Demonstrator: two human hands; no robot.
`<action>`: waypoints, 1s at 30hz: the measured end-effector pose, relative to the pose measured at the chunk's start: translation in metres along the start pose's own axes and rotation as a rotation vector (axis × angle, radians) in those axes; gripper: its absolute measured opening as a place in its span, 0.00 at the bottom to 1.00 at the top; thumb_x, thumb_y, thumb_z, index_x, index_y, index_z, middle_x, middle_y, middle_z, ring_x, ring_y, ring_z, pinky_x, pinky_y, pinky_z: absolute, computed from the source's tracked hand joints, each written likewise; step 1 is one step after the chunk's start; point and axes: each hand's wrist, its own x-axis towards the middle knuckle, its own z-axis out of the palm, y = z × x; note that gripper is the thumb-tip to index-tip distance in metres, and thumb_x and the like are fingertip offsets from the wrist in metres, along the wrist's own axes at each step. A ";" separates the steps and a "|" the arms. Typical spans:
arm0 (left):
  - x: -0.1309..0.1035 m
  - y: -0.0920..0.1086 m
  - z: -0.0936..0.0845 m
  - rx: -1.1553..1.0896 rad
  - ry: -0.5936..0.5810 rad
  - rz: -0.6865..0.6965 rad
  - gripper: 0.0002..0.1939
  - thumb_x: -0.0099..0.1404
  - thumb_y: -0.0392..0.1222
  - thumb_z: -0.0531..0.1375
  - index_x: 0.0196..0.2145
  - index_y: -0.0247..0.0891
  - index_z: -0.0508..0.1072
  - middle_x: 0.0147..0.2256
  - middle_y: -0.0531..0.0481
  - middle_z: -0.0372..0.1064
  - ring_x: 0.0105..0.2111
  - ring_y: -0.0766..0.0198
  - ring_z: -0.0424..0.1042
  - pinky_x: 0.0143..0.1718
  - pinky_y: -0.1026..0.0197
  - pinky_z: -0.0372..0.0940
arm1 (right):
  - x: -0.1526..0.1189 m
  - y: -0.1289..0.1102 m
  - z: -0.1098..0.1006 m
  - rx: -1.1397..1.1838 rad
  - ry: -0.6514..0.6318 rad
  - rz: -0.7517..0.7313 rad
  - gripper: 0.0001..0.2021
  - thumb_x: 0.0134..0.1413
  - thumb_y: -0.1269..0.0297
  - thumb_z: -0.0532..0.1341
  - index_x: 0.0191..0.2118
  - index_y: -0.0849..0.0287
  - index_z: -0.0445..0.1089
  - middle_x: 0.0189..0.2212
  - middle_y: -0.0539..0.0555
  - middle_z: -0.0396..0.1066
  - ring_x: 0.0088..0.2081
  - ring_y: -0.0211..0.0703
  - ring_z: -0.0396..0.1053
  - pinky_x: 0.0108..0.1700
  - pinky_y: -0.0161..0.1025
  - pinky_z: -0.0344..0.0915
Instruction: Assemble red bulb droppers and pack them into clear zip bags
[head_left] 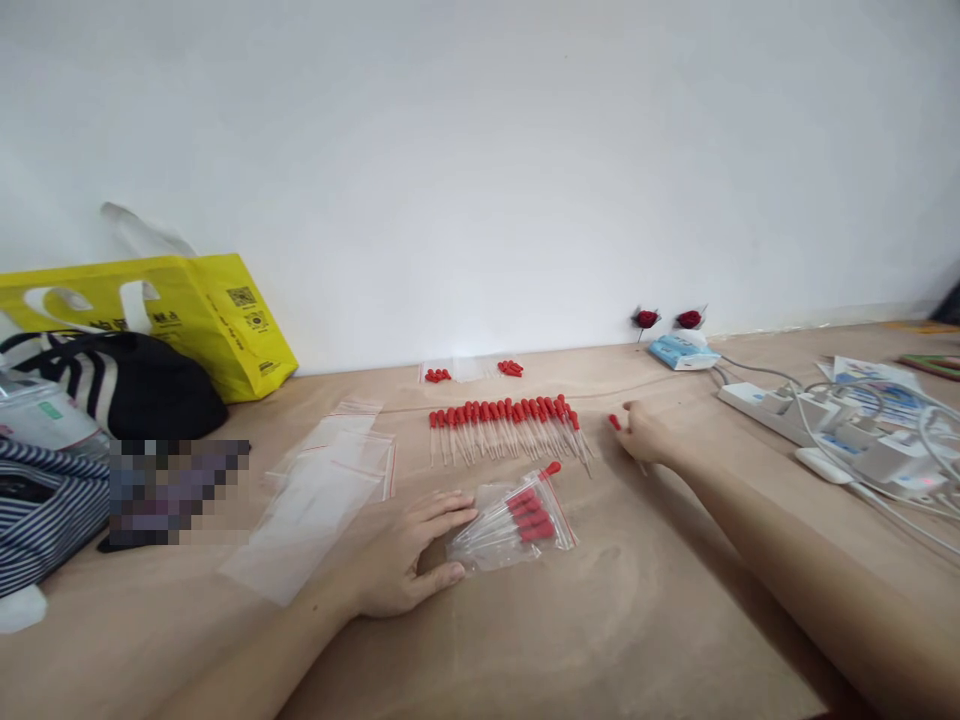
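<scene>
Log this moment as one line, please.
left hand: open, fingers at clear bag holding red-bulbed droppers | right hand: at separate red bulb, grip unclear | dropper row: on table, beyond bag

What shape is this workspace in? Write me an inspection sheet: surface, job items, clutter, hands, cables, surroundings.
Surface: smooth, light-brown table.
Job items: row of slim clear droppers with red bulbs; clear plastic zip bag holding more droppers; overlapping flat, clear zip bags; two clusters of small red bulbs near the wall.
Clutter: yellow carrier bag with white handles; black, white-striped fabric item; blue-and-white packet.
Hands: left hand open, fingertips at the filled bag's left edge; right hand at a single dropper, grip unclear.
Cables: white, tangled around a white power strip.
Surroundings: plain white wall; other people, nothing seen.
</scene>
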 end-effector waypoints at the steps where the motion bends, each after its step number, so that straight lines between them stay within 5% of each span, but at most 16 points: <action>1: 0.000 0.000 0.000 -0.001 -0.003 -0.001 0.26 0.61 0.49 0.53 0.57 0.46 0.54 0.58 0.50 0.50 0.57 0.55 0.49 0.56 0.48 0.49 | 0.006 -0.008 0.004 0.028 -0.011 -0.039 0.22 0.49 0.71 0.54 0.51 0.70 0.50 0.27 0.58 0.69 0.29 0.42 0.68 0.30 0.34 0.60; 6: 0.000 -0.002 0.001 -0.016 0.010 0.006 0.26 0.61 0.48 0.53 0.56 0.47 0.54 0.58 0.51 0.50 0.57 0.55 0.50 0.56 0.49 0.48 | 0.028 -0.031 0.021 0.138 -0.051 -0.103 0.21 0.50 0.70 0.54 0.50 0.68 0.51 0.25 0.53 0.68 0.26 0.39 0.66 0.28 0.32 0.59; 15: -0.001 -0.003 0.002 -0.014 0.009 0.016 0.27 0.61 0.49 0.53 0.57 0.49 0.53 0.58 0.51 0.49 0.57 0.55 0.49 0.56 0.48 0.48 | 0.025 -0.021 0.031 0.315 0.021 -0.185 0.16 0.54 0.66 0.49 0.49 0.66 0.55 0.27 0.53 0.67 0.30 0.39 0.66 0.34 0.33 0.61; 21: -0.001 -0.001 -0.001 -0.007 -0.002 0.005 0.26 0.61 0.49 0.52 0.57 0.48 0.53 0.58 0.51 0.50 0.57 0.55 0.50 0.56 0.48 0.49 | -0.014 -0.024 0.032 0.437 0.128 -0.280 0.13 0.56 0.61 0.46 0.39 0.62 0.62 0.30 0.54 0.67 0.33 0.41 0.65 0.34 0.35 0.61; 25: -0.001 0.001 -0.001 -0.019 0.015 -0.019 0.27 0.60 0.49 0.54 0.57 0.46 0.53 0.58 0.50 0.51 0.57 0.54 0.51 0.56 0.48 0.49 | -0.057 -0.037 0.028 0.464 -0.053 -0.560 0.13 0.53 0.56 0.52 0.32 0.61 0.67 0.25 0.51 0.66 0.27 0.38 0.62 0.30 0.34 0.59; 30: 0.000 0.001 0.000 -0.016 0.025 -0.031 0.28 0.60 0.49 0.54 0.57 0.46 0.54 0.57 0.50 0.52 0.57 0.54 0.51 0.56 0.47 0.48 | -0.075 -0.051 0.029 0.414 -0.140 -0.584 0.11 0.51 0.60 0.54 0.35 0.60 0.68 0.25 0.51 0.66 0.24 0.35 0.59 0.26 0.33 0.56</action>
